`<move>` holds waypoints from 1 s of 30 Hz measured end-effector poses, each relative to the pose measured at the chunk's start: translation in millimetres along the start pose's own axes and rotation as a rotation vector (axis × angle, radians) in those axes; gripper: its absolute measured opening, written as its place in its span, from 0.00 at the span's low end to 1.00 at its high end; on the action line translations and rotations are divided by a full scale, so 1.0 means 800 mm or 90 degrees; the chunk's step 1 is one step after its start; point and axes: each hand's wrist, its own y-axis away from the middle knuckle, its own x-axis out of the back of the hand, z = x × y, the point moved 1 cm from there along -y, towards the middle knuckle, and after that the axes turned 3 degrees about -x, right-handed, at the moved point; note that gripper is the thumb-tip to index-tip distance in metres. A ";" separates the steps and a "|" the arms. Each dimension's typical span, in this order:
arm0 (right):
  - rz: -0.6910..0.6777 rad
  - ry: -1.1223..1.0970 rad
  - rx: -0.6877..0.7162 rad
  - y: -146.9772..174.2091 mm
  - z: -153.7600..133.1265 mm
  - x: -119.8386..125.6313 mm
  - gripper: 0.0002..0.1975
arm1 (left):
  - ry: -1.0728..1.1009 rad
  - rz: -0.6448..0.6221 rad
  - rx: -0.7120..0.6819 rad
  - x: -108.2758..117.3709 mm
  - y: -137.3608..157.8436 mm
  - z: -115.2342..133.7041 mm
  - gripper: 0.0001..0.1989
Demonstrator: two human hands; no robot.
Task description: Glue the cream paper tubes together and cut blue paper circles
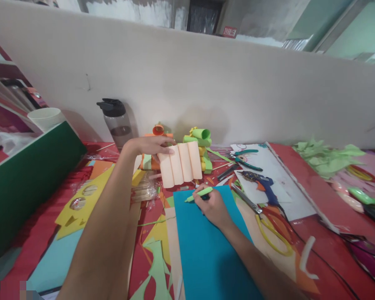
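Note:
My left hand grips the upper left corner of a cream ribbed paper piece, made of several side-by-side folds, raised above the table. Some of its fingers are hidden behind the piece. In my right hand is a light green pen, its tip at the upper part of a blue paper sheet. Whether the tip touches the sheet I cannot tell. Behind the cream piece stand green and yellow paper rolls and an orange paper roll.
Yellow-handled scissors, a blue glue gun and green-handled pliers lie on the right. A dark-lidded bottle stands at the back left, near a green board. Paper scraps cover the red table.

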 end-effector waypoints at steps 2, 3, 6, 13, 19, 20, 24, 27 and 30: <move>0.014 -0.024 -0.013 0.001 0.002 0.000 0.12 | 0.000 0.000 -0.001 0.000 0.000 0.000 0.36; 0.009 -0.034 -0.015 0.001 0.001 0.000 0.12 | 0.003 0.000 -0.001 0.000 0.000 0.000 0.36; -0.040 -0.026 0.000 0.002 -0.005 -0.002 0.10 | 0.017 0.001 0.003 0.000 -0.001 -0.002 0.37; -0.006 0.014 0.017 0.002 -0.006 -0.001 0.09 | 0.024 -0.004 0.007 0.000 -0.002 -0.003 0.38; -0.011 -0.019 0.021 0.002 -0.003 0.000 0.10 | 0.026 -0.009 0.012 0.000 0.000 0.001 0.36; -0.023 -0.014 0.025 0.002 -0.004 -0.001 0.10 | 0.027 -0.007 0.012 0.000 0.000 0.001 0.36; 0.007 -0.012 0.021 0.003 -0.003 0.001 0.11 | 0.034 -0.006 -0.011 0.000 -0.001 0.000 0.34; -0.018 -0.025 0.014 0.004 -0.003 0.000 0.11 | 0.055 -0.005 -0.008 0.001 -0.001 -0.002 0.34; -0.080 0.002 0.023 0.004 -0.005 -0.001 0.10 | 0.066 -0.004 0.008 0.000 -0.002 -0.005 0.35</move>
